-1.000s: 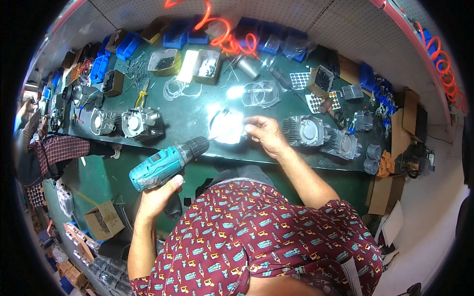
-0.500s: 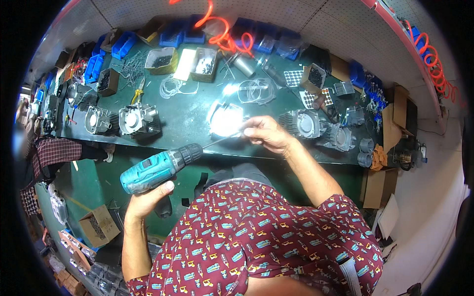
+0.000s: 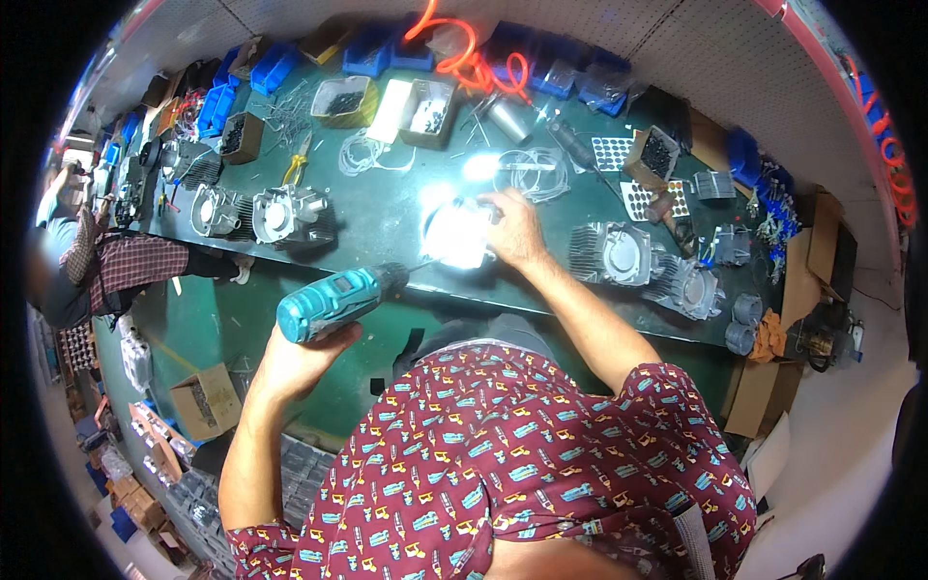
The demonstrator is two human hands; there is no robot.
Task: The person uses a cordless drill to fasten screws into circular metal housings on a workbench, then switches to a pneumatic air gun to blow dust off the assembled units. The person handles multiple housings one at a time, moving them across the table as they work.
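My left hand [image 3: 307, 360] is closed round the handle of a teal cordless drill [image 3: 333, 302]. The drill points right and slightly up, its thin bit [image 3: 420, 264] reaching the near left edge of a metal casting [image 3: 454, 237]. Glare washes out most of that casting, so the bit's exact contact is unclear. At the casting's right side, my right hand [image 3: 517, 230] grips it with bent fingers; the fingertips are partly lost in the glare. Finned metal castings [image 3: 619, 254] stand to the right, and similar ones [image 3: 282, 217] to the left.
Behind the casting lie coiled clear tubing [image 3: 532, 174], a metal cup [image 3: 507, 120] and boxes of small black parts [image 3: 344, 101]. Yellow-handled pliers [image 3: 299, 162] rest farther left. Blue bins [image 3: 369, 53] and an orange coiled hose [image 3: 464, 60] line the back. Another person [image 3: 116, 271] is at far left.
My right hand has left the tip of the drill bit and moved onto the casting's right side. The drill has come nearer, its bit now at the casting. The whole view has shifted slightly.
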